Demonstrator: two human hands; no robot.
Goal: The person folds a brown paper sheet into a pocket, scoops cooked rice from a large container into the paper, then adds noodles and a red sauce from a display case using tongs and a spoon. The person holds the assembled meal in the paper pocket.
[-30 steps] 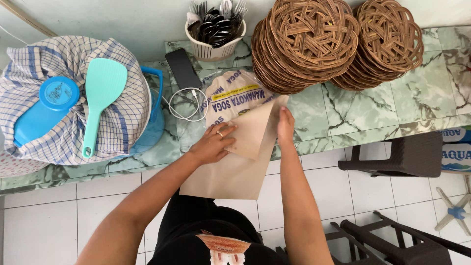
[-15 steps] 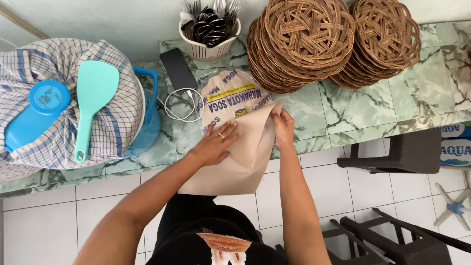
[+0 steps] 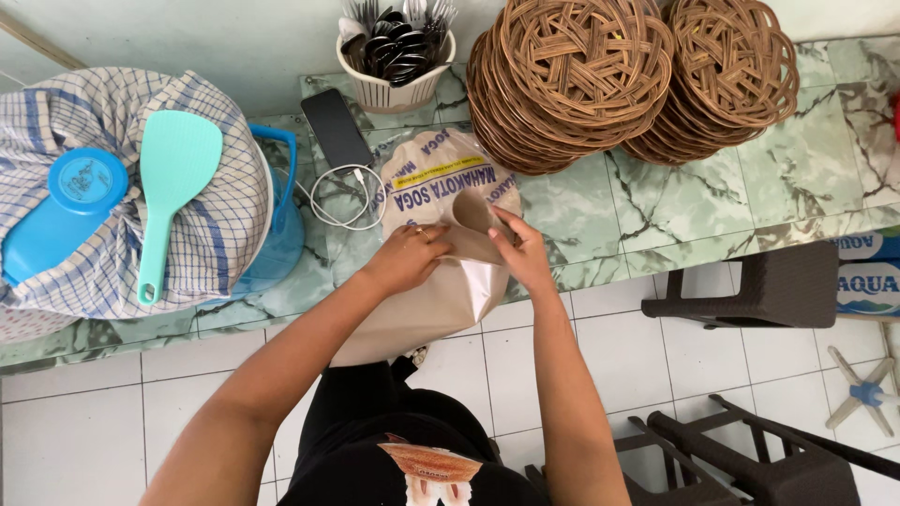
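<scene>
Turquoise spatula is lying on a checked cloth at far left. Near the counter edge, the left hand and right hand are both pinching brown paper, curling it over a plastic packet; wicker plates are sitting stacked rightward.

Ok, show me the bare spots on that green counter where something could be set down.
The widest bare patch of counter lies between the stack of brown paper and the counter's right end, in front of the woven plates. It is crowded at the left around the cloth-covered container, phone and coiled cable. Both the left hand and the right hand are on the paper.
</scene>
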